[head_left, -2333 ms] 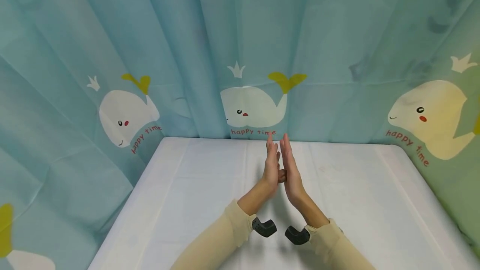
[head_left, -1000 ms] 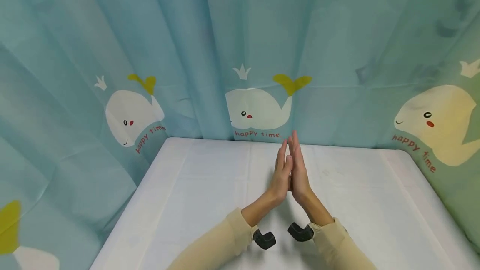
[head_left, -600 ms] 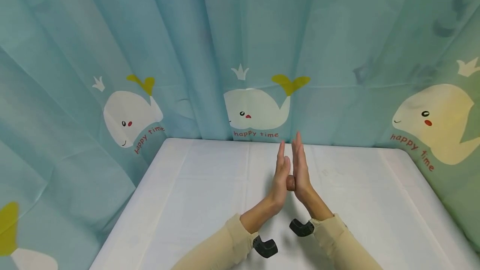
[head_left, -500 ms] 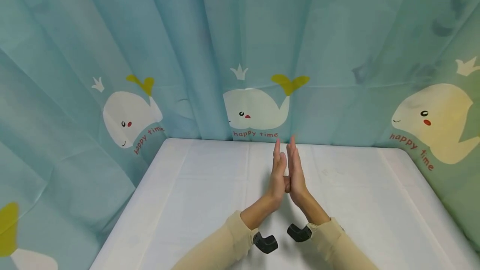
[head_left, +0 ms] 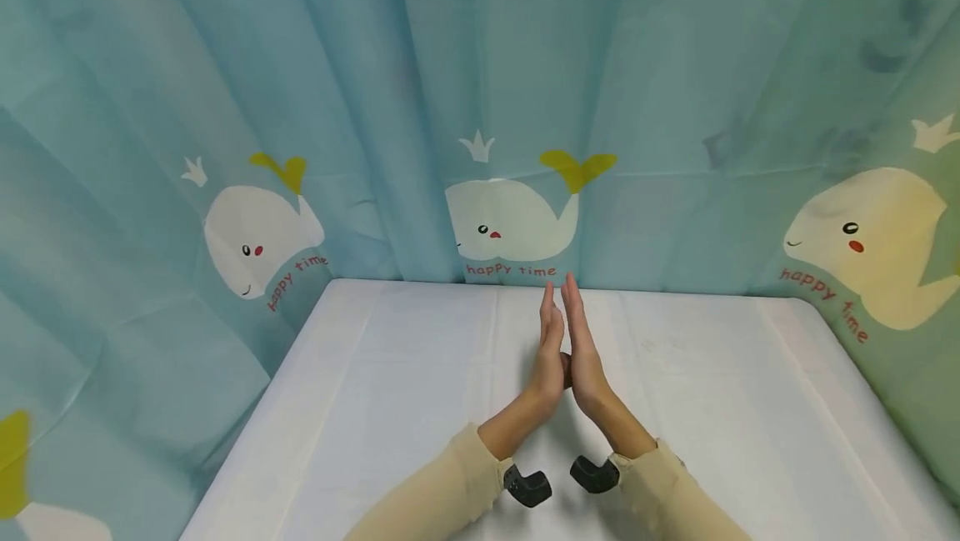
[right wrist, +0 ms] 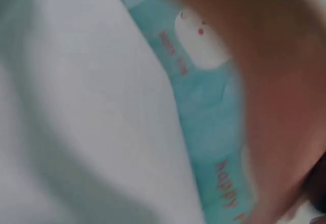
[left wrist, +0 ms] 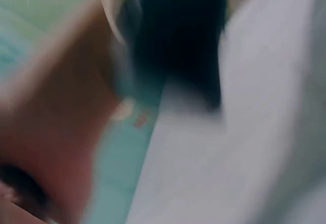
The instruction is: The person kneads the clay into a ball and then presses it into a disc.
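In the head view my left hand [head_left: 547, 368] and right hand [head_left: 586, 364] stand palm to palm above the white table, fingers straight and pointing away. Between the lower palms sits a small roundish reddish-brown lump [head_left: 567, 369], mostly covered by the hands. Its kind I cannot tell. The fingertips lean towards each other with a narrow gap. Blurred skin [left wrist: 56, 122] fills the left of the left wrist view, with a dark lump low in the corner. The right wrist view has a blurred hand [right wrist: 285, 91] along its right side.
A white-covered table [head_left: 405, 374] with rounded far corners lies beneath the hands. Behind and beside it hangs a blue-green curtain [head_left: 675, 66] printed with whales. Black wrist devices [head_left: 528, 487] project inward from both beige sleeves.
Both hands have shifted slightly left over the last half second, palms still facing. Across the earlier frames they slide against each other, fingertips changing height, with the brown lump staying between them.
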Motion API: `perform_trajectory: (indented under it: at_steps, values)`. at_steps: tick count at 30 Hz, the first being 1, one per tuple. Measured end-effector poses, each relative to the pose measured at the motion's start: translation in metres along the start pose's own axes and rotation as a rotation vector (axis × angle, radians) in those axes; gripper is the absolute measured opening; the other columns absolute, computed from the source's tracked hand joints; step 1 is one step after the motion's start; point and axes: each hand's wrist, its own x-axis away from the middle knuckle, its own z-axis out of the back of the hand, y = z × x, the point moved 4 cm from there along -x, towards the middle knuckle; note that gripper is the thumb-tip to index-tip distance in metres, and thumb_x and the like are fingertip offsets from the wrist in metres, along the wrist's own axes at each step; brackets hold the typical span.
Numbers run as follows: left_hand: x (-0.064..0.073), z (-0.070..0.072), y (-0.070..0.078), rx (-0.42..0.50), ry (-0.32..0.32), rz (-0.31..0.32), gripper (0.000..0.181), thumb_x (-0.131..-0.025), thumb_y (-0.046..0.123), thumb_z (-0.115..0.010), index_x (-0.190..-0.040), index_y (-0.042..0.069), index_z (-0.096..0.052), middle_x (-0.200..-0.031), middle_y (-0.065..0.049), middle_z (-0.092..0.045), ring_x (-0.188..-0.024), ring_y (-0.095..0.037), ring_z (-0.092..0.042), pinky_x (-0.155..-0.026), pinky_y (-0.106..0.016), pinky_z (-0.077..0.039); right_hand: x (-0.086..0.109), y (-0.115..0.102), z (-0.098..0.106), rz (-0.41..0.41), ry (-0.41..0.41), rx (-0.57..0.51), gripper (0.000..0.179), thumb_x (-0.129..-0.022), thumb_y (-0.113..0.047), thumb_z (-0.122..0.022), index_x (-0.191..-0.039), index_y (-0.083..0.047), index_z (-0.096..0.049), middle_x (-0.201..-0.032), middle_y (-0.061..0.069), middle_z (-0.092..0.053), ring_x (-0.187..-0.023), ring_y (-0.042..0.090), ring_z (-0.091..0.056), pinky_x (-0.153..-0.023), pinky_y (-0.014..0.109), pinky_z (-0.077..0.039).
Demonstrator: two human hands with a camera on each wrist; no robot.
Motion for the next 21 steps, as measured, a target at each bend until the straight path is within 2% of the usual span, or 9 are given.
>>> perform_trajectory:
  at_steps: [2, 4, 5, 7, 9, 12, 15, 18, 21]
  values:
    - [0.006, -0.006, 0.007, -0.012, -0.032, -0.019, 0.062, -0.11, 0.051, -0.019, -0.167, 0.031, -0.005, -0.173, 0.002, -0.001, -0.136, -0.015, -0.042, -0.102, -0.034, -0.039, -0.002, 0.008, 0.008, -0.035, 0.04, -0.023, 0.057, -0.111, -0.051, -0.012, -0.166, -0.038, -0.003, -0.172, -0.007, -0.004, -0.157, 0.014, -0.001, -0.116, 0.039, -0.025]
    - [0.009, -0.009, 0.011, -0.039, -0.041, -0.044, 0.063, -0.11, 0.05, -0.019, -0.167, 0.029, -0.006, -0.172, 0.003, -0.003, -0.134, -0.012, -0.043, -0.101, -0.031, -0.039, -0.001, 0.015, 0.011, -0.066, 0.06, -0.061, 0.059, -0.11, -0.055, -0.011, -0.166, -0.038, -0.001, -0.172, -0.006, -0.001, -0.157, 0.015, -0.001, -0.103, 0.027, -0.033]
    - [0.009, -0.01, 0.013, -0.046, -0.037, -0.053, 0.063, -0.11, 0.05, -0.019, -0.167, 0.028, -0.006, -0.172, 0.004, -0.004, -0.134, -0.012, -0.044, -0.103, -0.032, -0.039, 0.0, 0.017, 0.012, -0.07, 0.062, -0.079, 0.06, -0.109, -0.056, -0.01, -0.166, -0.038, -0.001, -0.172, -0.006, -0.001, -0.157, 0.015, -0.001, -0.101, 0.025, -0.033]
    - [0.007, -0.007, 0.013, -0.039, -0.014, -0.072, 0.062, -0.111, 0.047, -0.019, -0.167, 0.025, -0.007, -0.172, 0.005, -0.005, -0.155, -0.012, -0.011, -0.122, -0.044, -0.016, 0.003, 0.018, 0.007, -0.054, 0.043, -0.105, 0.06, -0.109, -0.056, -0.009, -0.166, -0.036, -0.002, -0.172, -0.005, -0.001, -0.157, 0.017, -0.002, -0.103, 0.026, -0.034]
    - [0.001, 0.0, 0.011, -0.046, 0.045, -0.084, 0.061, -0.111, 0.044, -0.02, -0.167, 0.023, -0.01, -0.172, 0.004, -0.008, -0.157, -0.018, -0.008, -0.124, -0.051, -0.01, 0.007, 0.015, -0.002, -0.019, -0.003, -0.117, 0.059, -0.11, -0.054, -0.008, -0.166, -0.036, -0.004, -0.172, -0.006, -0.002, -0.157, 0.016, 0.0, -0.12, 0.037, -0.017]
    - [-0.008, 0.015, 0.006, -0.049, 0.127, -0.078, 0.06, -0.112, 0.042, -0.019, -0.167, 0.021, -0.011, -0.172, 0.0, -0.009, -0.158, -0.025, -0.007, -0.124, -0.056, -0.007, 0.012, 0.005, -0.016, 0.026, -0.08, -0.128, 0.056, -0.111, -0.05, -0.008, -0.166, -0.037, -0.006, -0.172, -0.006, -0.004, -0.157, 0.016, 0.002, -0.122, 0.053, -0.006]
    - [-0.01, 0.021, 0.002, -0.078, 0.114, -0.048, 0.059, -0.112, 0.043, -0.018, -0.167, 0.022, -0.01, -0.173, -0.001, -0.007, -0.157, -0.023, -0.01, -0.122, -0.05, -0.018, 0.012, -0.005, -0.021, 0.037, -0.099, -0.148, 0.055, -0.111, -0.051, -0.01, -0.165, -0.04, -0.007, -0.171, -0.009, -0.007, -0.157, 0.014, 0.001, -0.121, 0.052, -0.006]
    - [-0.007, 0.017, -0.002, -0.09, 0.029, 0.004, 0.061, -0.111, 0.05, -0.016, -0.167, 0.027, -0.007, -0.173, -0.002, -0.003, -0.139, -0.026, -0.042, -0.088, -0.035, -0.047, 0.006, -0.012, -0.015, 0.035, -0.062, -0.156, 0.056, -0.111, -0.053, -0.011, -0.165, -0.041, -0.007, -0.171, -0.011, -0.009, -0.157, 0.012, -0.001, -0.12, 0.05, -0.007]
    - [0.0, 0.009, -0.002, -0.087, -0.048, 0.019, 0.062, -0.11, 0.053, -0.013, -0.167, 0.031, -0.004, -0.173, -0.001, -0.001, -0.138, -0.023, -0.041, -0.087, -0.033, -0.047, -0.002, -0.012, -0.005, 0.012, -0.013, -0.101, 0.055, -0.11, -0.054, -0.011, -0.165, -0.043, -0.006, -0.17, -0.014, -0.009, -0.156, 0.011, -0.001, -0.12, 0.052, -0.007]
